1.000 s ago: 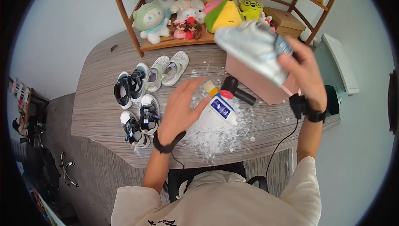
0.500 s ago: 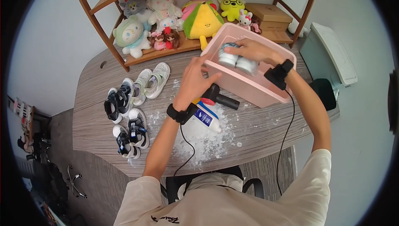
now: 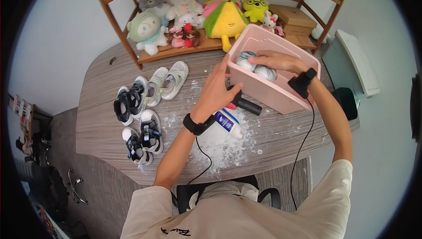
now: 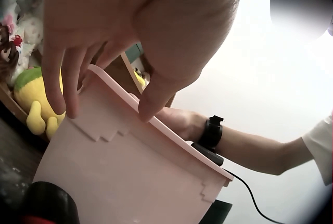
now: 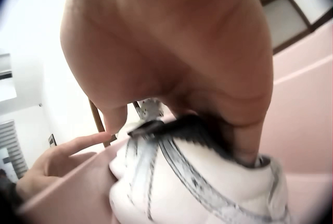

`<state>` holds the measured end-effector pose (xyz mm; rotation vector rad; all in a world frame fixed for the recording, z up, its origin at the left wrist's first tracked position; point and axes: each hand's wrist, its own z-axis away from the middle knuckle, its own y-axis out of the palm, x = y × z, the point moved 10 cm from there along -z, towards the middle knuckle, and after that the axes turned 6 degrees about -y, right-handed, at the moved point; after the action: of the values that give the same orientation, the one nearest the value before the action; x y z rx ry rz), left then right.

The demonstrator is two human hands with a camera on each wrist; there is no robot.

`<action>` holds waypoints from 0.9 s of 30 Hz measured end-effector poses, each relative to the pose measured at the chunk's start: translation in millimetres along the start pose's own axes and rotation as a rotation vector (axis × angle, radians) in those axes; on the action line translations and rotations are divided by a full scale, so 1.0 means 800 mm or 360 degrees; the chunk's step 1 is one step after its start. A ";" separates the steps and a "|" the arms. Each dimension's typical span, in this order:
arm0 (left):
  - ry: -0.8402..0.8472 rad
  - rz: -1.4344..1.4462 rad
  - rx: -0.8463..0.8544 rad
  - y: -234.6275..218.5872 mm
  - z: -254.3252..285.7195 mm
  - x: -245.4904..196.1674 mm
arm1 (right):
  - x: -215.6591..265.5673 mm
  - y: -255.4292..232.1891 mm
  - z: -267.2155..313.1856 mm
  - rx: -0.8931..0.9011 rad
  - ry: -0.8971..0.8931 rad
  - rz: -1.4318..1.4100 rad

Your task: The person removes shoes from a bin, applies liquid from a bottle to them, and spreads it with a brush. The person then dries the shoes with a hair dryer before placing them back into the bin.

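Inside the pink bin (image 3: 272,97), at its left end, sits a pair of white and grey sneakers (image 3: 266,73). My right hand (image 3: 281,61) reaches over the bin to them. In the right wrist view its fingers dip into the collar of one white sneaker (image 5: 192,182) with a grey stripe, and the hand wraps over the top. My left hand (image 3: 212,93) is at the bin's left corner, fingers extended. In the left wrist view its thumb (image 4: 151,104) lies at the rim and the other fingers hang by the outer wall.
White powder (image 3: 220,151) covers the table around a white bottle with a blue label (image 3: 229,124). A black handheld device (image 3: 247,105) lies beside the bin. Sandals (image 3: 173,80) and several small shoes (image 3: 151,131) stand at left. Plush toys (image 3: 226,21) fill the shelf behind.
My right hand has brought the sneakers from above the bin down inside it, and they have turned there. The left hand has moved from over the powder to the bin's left corner.
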<state>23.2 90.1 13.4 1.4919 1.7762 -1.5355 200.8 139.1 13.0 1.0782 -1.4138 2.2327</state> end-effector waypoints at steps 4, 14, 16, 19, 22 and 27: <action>-0.0117 0.0045 -0.0079 -0.029 0.036 0.017 | 0.047 -0.063 0.031 -0.0475 -0.0116 0.0070; -0.0363 0.0308 -0.0368 -0.184 0.176 0.030 | 0.264 0.139 0.037 -0.0377 -0.0714 0.0202; -0.0457 0.0394 -0.0526 -0.247 0.207 0.039 | 0.285 0.234 0.016 -0.0119 -0.0942 0.0314; -0.0612 0.0297 -0.0842 -0.332 0.252 0.066 | 0.317 0.370 -0.003 0.0041 -0.1390 0.0492; -0.0728 -0.0011 -0.0838 -0.367 0.274 0.105 | 0.342 0.458 -0.016 0.0164 -0.1433 0.0748; -0.0849 -0.0234 -0.0730 -0.362 0.292 0.159 | 0.318 0.529 -0.057 0.0496 -0.1221 0.0905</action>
<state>-355.0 -11.4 -26.0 0.6718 1.7649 -1.3035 -241.1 -60.9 -91.1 2.0048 -1.8786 2.6196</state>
